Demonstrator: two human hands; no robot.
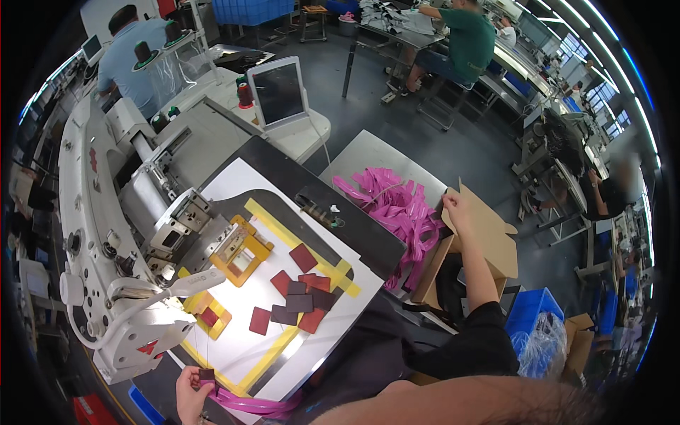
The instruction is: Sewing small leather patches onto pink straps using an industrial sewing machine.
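Note:
At the lower left, my left hand (pixel 190 395) is closed on a small dark maroon patch (pixel 206 376). A pink strap (pixel 258 406) runs rightward from beside that patch. My right hand (pixel 457 207) is reached out over the edge of an open cardboard box (pixel 489 244), its fingers pinched together; what they hold, if anything, I cannot make out. Beside it a tangled heap of pink straps (pixel 397 205) lies on a grey table. Several red and dark brown patches (pixel 299 303) are scattered, some overlapping, on the white work sheet (pixel 248 354) of the sewing machine.
A large white sewing machine (pixel 99 212) stands at left, with a yellow clamp frame (pixel 244 256) under its head. Behind it are a screen (pixel 280 92) and thread cones (pixel 244 95). A blue crate (pixel 531 312) is at lower right. Other people sit at tables farther off.

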